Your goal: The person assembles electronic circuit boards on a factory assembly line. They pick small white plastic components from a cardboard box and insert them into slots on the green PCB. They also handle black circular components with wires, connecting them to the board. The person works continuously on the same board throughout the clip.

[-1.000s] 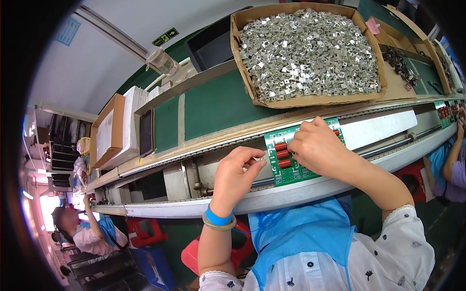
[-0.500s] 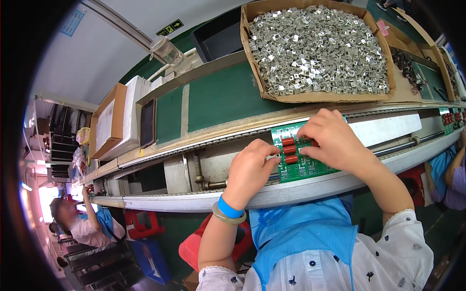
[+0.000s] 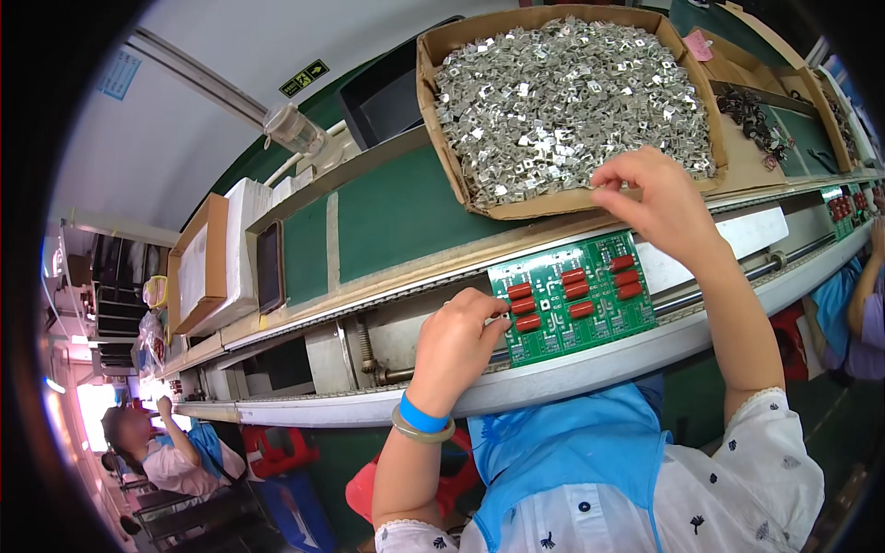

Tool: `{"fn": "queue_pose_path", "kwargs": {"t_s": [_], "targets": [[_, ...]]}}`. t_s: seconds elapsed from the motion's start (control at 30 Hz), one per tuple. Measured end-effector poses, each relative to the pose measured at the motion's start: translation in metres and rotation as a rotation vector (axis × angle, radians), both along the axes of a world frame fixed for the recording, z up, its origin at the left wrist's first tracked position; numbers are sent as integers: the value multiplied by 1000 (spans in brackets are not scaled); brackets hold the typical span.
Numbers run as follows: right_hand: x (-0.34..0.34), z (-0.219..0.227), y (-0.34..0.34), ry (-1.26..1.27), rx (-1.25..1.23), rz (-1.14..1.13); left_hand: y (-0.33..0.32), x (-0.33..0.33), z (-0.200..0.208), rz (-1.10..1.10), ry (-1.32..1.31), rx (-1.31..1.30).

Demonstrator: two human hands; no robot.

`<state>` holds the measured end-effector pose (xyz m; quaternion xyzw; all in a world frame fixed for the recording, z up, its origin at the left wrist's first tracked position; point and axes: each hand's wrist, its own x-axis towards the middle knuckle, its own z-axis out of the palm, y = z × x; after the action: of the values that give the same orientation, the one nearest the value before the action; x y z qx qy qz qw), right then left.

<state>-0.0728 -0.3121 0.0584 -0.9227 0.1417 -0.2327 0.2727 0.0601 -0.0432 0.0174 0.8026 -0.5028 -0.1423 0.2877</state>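
A green circuit board (image 3: 599, 318) lies on the conveyor rails in front of me, with several red box-shaped components (image 3: 576, 289) standing on it in groups. At the board's left edge is my left hand (image 3: 458, 343), its thumb and fingers drawn together; whatever lies between them is hidden. My right hand (image 3: 666, 203) hovers at the near rim of a cardboard box (image 3: 544, 208) heaped with small silvery metal clips (image 3: 572, 101). Its thumb and forefinger curl toward each other in a pinch, too small to show what they hold.
Metal conveyor rails (image 3: 572, 373) run left to right. Beyond lies a green work surface (image 3: 396, 221) with a black tray (image 3: 387, 92) and a clear plastic jug (image 3: 293, 129). More populated boards (image 3: 841, 210) sit far right. Co-workers sit at both ends; one person (image 3: 175, 442) shows at left.
My right hand has left the board and moved up to the clip box, uncovering more red components. My left hand stays by the board's left edge. The whole view has shifted slightly.
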Motion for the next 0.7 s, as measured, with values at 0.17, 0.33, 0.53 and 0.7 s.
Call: {"fn": "queue_pose_path", "kwargs": {"t_s": [0.17,0.33,0.53,0.7], "targets": [[20,-10,-33,44,-343,-68,-8,6,27,37,78,-16],[55,-27,-37,53,-431,-39,-45,20,46,28,-93,-145],[74,-37,-36,63,-544,-57,-137,43,36,5,-334,-204],[73,-37,-42,-24,-594,-88,-183,57,17,21,-455,-105]]}}
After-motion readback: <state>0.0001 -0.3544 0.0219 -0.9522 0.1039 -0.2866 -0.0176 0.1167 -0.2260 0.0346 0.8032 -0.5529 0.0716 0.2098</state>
